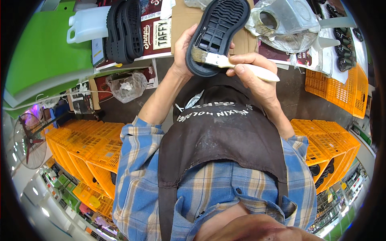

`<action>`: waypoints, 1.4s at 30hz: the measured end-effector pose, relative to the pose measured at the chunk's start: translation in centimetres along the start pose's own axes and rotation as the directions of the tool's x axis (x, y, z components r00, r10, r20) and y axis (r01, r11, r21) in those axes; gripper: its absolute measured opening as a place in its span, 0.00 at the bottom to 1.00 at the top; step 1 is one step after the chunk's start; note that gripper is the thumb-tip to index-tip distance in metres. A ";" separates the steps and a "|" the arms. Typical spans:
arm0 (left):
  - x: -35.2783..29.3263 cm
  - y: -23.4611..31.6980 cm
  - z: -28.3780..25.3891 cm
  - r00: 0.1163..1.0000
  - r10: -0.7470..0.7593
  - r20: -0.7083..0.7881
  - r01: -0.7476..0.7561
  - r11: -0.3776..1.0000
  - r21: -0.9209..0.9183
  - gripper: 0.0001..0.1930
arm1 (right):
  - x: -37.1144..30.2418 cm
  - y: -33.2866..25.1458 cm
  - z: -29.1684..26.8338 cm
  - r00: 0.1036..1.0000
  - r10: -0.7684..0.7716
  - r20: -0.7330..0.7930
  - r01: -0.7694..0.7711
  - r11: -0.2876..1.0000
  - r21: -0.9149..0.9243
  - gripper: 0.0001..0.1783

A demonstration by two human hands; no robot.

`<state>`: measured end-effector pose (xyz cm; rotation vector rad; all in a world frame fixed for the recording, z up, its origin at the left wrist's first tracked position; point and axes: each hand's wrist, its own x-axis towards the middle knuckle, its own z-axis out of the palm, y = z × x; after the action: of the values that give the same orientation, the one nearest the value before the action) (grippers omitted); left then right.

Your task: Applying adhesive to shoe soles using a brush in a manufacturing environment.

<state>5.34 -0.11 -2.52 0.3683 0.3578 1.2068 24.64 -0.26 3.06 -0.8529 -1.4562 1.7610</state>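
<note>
A black shoe sole (215,34) is held up over the near edge of the bench, its ribbed, gridded inner side facing me. My left hand (184,52) grips it along its left rim, with the fingers partly hidden behind. In my right hand (255,74) is a paintbrush (225,61) with a pale wooden handle and a white ferrule. Its brownish bristles touch the inside of the sole near the lower, heel-shaped end. Some right-hand fingers are close to the sole's right edge; whether they touch it, I cannot tell.
Several black soles (124,32) stand stacked at the left beside a white plastic jug (86,24). A cut-open translucent container (281,20) sits on plastic at the right. Cardboard (183,24) covers the bench middle. Orange crates (337,88) stand on both sides; a fan (30,140) is at far left.
</note>
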 end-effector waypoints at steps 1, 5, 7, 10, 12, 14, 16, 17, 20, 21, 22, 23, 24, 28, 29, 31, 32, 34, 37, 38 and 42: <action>-0.1 0.2 0.2 1.000 0.008 -0.010 -0.008 1.000 -0.005 0.30 | 0.2 -0.2 0.0 1.000 0.001 0.025 -0.001 1.000 0.009 0.11; -0.9 1.2 0.7 0.993 -0.108 -0.047 0.104 0.991 -0.080 0.28 | 1.4 -0.9 -0.7 0.982 0.081 0.172 -0.087 0.996 0.030 0.11; -1.1 1.7 -0.3 0.966 -0.258 -0.019 0.235 0.908 -0.347 0.30 | 2.1 -0.8 -1.1 0.970 0.100 0.223 -0.093 0.995 -0.042 0.13; -1.5 2.2 0.4 0.931 -0.362 -0.053 0.346 0.918 -0.196 0.28 | 3.7 -1.5 -1.7 0.912 0.155 0.380 -0.141 0.988 -0.063 0.13; -1.6 2.4 0.9 0.885 -0.445 -0.135 0.436 0.895 -0.090 0.30 | 4.8 -1.9 -2.1 0.863 0.155 0.480 -0.138 0.988 -0.072 0.14; -1.5 2.2 0.8 0.872 -0.486 -0.063 0.481 0.873 -0.081 0.32 | 5.6 -1.8 -2.8 0.840 0.160 0.519 -0.060 0.977 -0.204 0.13; -1.4 2.4 1.5 0.821 -0.567 -0.059 0.558 0.821 -0.121 0.37 | 6.4 -2.2 -2.9 0.796 0.144 0.588 -0.038 0.981 -0.189 0.13; -1.5 2.3 1.1 0.822 -0.566 -0.061 0.556 0.821 -0.129 0.37 | 6.9 -2.6 -3.2 0.765 0.196 0.613 -0.057 0.969 -0.239 0.13; -0.8 2.4 -1.3 0.684 -0.701 0.202 0.716 0.698 -0.005 0.37 | 8.3 -2.8 -4.6 0.677 0.214 0.704 -0.004 0.958 -0.287 0.11; -0.7 2.5 -1.6 0.685 -0.701 0.201 0.717 0.697 -0.009 0.37 | 8.8 -2.8 -4.9 0.663 0.229 0.712 -0.021 0.957 -0.288 0.11; -0.7 2.7 -1.7 0.652 -0.735 0.188 0.745 0.667 0.021 0.37 | 9.3 -2.6 -5.4 0.654 0.227 0.722 0.011 0.951 -0.308 0.11; -0.6 2.8 -1.8 0.618 -0.767 0.174 0.772 0.634 0.051 0.37 | 9.7 -2.4 -6.0 0.645 0.224 0.731 0.043 0.944 -0.327 0.12; -0.9 3.1 -0.4 0.664 -0.747 0.020 0.745 0.663 0.074 0.38 | 9.9 -2.3 -6.8 0.647 0.224 0.729 0.043 0.944 -0.328 0.12; -0.9 4.1 -1.5 0.701 -0.708 0.089 0.702 0.706 0.088 0.35 | 9.9 -3.3 -8.9 0.685 0.245 0.687 0.080 0.911 -0.404 0.13; -1.2 4.2 -1.7 0.702 -0.707 0.089 0.700 0.707 0.099 0.35 | 9.9 -3.7 -9.4 0.719 0.289 0.632 0.004 0.907 -0.420 0.13; -1.4 4.6 -0.6 0.853 -0.521 -0.028 0.519 0.841 0.154 0.33 | 9.4 -3.6 -10.7 0.770 -0.039 0.637 0.277 0.920 -0.278 0.13; -1.6 4.3 -0.4 0.923 -0.383 0.045 0.371 0.914 0.163 0.27 | 9.0 -3.8 -11.2 0.813 -0.053 0.580 0.213 0.954 -0.211 0.13; -1.4 3.5 0.7 0.998 -0.045 -0.054 0.061 0.937 0.343 0.26 | 8.2 -4.1 -11.4 0.896 -0.076 0.438 0.119 0.990 -0.073 0.15; -1.5 2.7 -0.2 0.974 0.226 0.009 -0.194 0.814 0.547 0.38 | 6.7 -3.4 -8.1 0.954 -0.177 0.243 0.150 0.981 0.126 0.16; -1.1 2.6 0.5 0.925 0.373 0.067 -0.323 0.683 0.655 0.41 | 5.9 -3.2 -6.8 0.965 -0.223 0.141 0.206 0.970 0.127 0.15; 0.2 1.7 3.2 0.759 0.631 0.162 -0.466 0.351 0.812 0.44 | 3.4 -2.1 -3.0 0.839 -0.531 -0.118 0.534 0.845 -0.008 0.14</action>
<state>5.42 0.31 1.06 1.3116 1.0481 1.7050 25.49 4.43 4.42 -0.4578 -1.4177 1.2816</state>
